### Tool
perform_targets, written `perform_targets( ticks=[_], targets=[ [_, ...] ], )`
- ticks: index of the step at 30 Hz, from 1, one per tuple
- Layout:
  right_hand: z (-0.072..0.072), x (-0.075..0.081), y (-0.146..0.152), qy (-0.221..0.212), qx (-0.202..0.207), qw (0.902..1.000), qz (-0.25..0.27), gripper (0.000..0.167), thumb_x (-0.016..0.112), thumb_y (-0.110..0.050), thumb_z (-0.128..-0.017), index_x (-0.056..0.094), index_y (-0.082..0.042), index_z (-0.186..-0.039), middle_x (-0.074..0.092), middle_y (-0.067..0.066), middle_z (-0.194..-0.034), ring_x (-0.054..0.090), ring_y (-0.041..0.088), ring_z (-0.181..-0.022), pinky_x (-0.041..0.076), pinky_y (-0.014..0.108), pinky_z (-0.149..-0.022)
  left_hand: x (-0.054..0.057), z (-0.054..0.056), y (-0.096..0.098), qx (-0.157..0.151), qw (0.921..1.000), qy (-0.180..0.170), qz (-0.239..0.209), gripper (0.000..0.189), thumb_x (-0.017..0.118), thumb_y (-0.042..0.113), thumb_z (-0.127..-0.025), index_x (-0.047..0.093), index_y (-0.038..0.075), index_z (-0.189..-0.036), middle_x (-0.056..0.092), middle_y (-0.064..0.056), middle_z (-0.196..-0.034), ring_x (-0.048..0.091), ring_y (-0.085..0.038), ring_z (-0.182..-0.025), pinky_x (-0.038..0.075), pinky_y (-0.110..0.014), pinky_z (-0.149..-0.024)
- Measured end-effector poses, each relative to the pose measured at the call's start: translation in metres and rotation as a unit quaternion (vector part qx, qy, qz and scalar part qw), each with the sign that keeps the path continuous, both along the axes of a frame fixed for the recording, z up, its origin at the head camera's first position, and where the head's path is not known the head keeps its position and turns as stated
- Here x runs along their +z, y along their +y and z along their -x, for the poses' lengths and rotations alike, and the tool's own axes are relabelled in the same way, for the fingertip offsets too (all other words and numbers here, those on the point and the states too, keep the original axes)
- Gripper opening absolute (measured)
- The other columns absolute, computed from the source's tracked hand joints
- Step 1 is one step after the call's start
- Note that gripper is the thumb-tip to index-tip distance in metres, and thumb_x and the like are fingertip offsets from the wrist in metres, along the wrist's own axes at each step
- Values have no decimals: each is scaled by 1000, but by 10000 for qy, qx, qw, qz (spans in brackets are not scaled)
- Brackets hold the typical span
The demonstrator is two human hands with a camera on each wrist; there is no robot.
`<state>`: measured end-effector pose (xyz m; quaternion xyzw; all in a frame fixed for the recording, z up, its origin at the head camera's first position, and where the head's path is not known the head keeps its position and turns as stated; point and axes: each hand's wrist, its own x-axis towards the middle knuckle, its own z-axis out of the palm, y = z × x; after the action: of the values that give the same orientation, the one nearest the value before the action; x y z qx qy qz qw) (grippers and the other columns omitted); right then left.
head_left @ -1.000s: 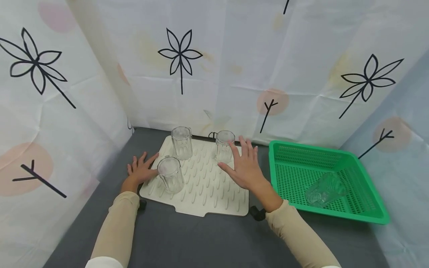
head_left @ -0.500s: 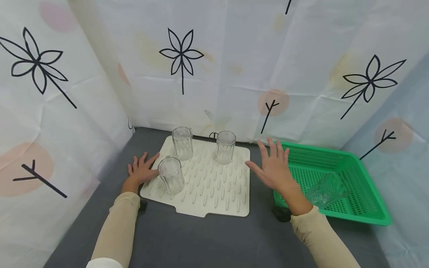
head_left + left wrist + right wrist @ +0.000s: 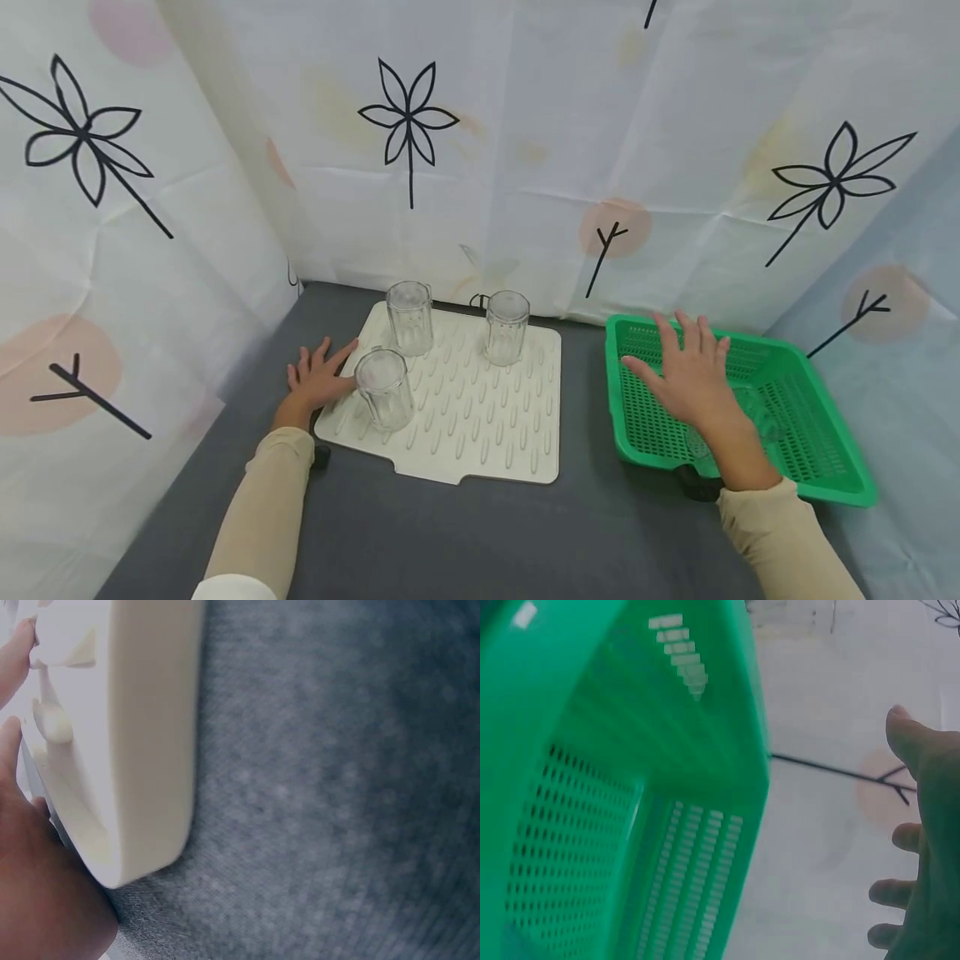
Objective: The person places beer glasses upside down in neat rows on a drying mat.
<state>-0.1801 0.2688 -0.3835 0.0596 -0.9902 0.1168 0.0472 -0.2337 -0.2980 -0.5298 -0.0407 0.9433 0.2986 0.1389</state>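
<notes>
My left hand (image 3: 318,385) rests with spread fingers at the left edge of a cream ridged drying mat (image 3: 480,442). Its thumb side is close to the front glass mug (image 3: 386,392), which stands upside down on the mat. Two more upturned glasses, one at the back left (image 3: 410,318) and one at the back right (image 3: 507,329), stand behind it. Over the green basket (image 3: 628,417) hovers my right hand (image 3: 693,379), fingers spread, holding nothing. Beneath that hand a clear glass (image 3: 761,417) lies in the basket, partly hidden by the hand and wrist.
A dark grey table (image 3: 480,533) carries the mat and basket. White patterned curtains (image 3: 525,167) hang close behind and along both sides. The basket's raised rim (image 3: 754,712) rises beside the right hand in the right wrist view.
My right hand has moved right, from beside the back right glass on the mat to above the basket. The left hand and the three glasses on the mat have stayed put.
</notes>
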Motion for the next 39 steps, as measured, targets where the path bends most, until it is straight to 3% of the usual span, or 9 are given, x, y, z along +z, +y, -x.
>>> perform_targets(
  ticks=[9,19,34,39],
  targets=[
    [-11,7,46,-290,-312,9991,-69,95,46,-67,-100,9,-6,-164,9,39,-161,3,66,-147,6,86,-110,-10,6,-6,-9,10000,-2,-87,106,48,90,-81,16,34,-165,-15,-17,-172,-33,-48,-151,-29,-72,-113],
    [-26,-3,83,-693,-694,9952,30,102,45,-69,-99,-3,-7,-164,1,43,-161,-1,71,-144,6,89,-105,4,2,1,-20,10000,-19,-33,96,53,79,-88,18,31,-165,-12,-18,-172,-28,-51,-152,-25,-73,-115],
    [-36,-25,103,-1702,-814,9820,97,103,40,-70,-100,-9,-4,-162,-1,50,-156,3,76,-137,17,85,-103,1,2,1,-23,10000,-91,5,84,55,63,-97,19,29,-165,-12,-20,-171,-28,-53,-152,-24,-74,-115],
    [-36,-28,104,-1783,-781,9808,-79,105,47,-68,-99,-6,-3,-163,4,50,-153,9,77,-133,27,85,-96,1,2,1,-31,10000,-34,-48,86,55,66,-96,18,30,-165,-13,-20,-171,-28,-53,-151,-25,-74,-114]
  ],
)
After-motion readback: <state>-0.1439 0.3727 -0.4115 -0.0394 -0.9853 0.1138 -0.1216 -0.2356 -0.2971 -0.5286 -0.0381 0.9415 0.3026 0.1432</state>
